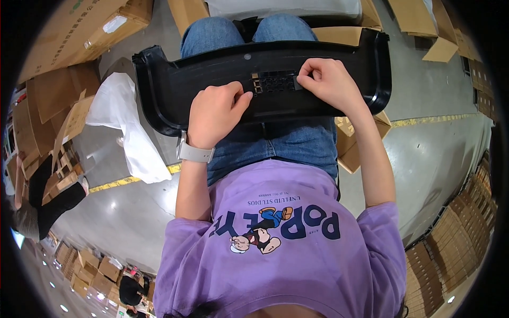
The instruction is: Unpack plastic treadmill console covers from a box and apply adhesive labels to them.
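A long black plastic panel (180,74) with raised, curved ends lies across my lap. Set in its middle is a small black grid-like section (275,82) with square openings, a few of them light brown at the left end. My left hand (216,112), a grey-banded watch on its wrist, rests closed on the panel just left of the grid, thumb against curled fingers. Pinched at the grid's right end is my right hand (330,82); its fingertips meet a small dark patch there. What either hand holds, if anything, is hidden.
A white plastic sheet (117,114) hangs left of the panel. Large cardboard boxes (79,37) stand at the far left, and open cartons (419,24) at the far right. Another carton (352,146) sits by my right forearm. Other people (132,290) are at the lower left.
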Available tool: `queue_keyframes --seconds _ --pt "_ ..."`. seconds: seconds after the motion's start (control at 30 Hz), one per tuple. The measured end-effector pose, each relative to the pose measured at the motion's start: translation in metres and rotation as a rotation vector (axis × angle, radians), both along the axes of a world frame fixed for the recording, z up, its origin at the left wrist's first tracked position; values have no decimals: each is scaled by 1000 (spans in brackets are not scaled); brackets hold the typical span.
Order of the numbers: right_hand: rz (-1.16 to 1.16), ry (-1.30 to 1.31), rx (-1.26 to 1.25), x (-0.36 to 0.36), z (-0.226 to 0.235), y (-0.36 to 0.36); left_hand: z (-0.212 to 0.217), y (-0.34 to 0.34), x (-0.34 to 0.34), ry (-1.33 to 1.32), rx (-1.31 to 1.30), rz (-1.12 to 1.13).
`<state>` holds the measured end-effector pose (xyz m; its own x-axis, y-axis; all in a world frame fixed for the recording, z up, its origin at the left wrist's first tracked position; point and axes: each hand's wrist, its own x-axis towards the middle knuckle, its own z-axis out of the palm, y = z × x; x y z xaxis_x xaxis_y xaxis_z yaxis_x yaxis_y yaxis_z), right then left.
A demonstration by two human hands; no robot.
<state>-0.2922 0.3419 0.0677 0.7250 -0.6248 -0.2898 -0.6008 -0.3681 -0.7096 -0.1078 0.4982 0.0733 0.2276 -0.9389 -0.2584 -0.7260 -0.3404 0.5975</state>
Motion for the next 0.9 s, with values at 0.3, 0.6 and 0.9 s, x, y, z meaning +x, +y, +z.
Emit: queue_keyframes --seconds 0.3,0.6,0.9 --pt "127 119 -141 5 6 -6 -1 -2 -1 -1 5 -11" --pt "308 89 -276 -4 17 -22 18 -2 5 -15 -208 -2" --pt "-223 -187 -77 -54 61 -11 19 7 3 -192 -165 -737"
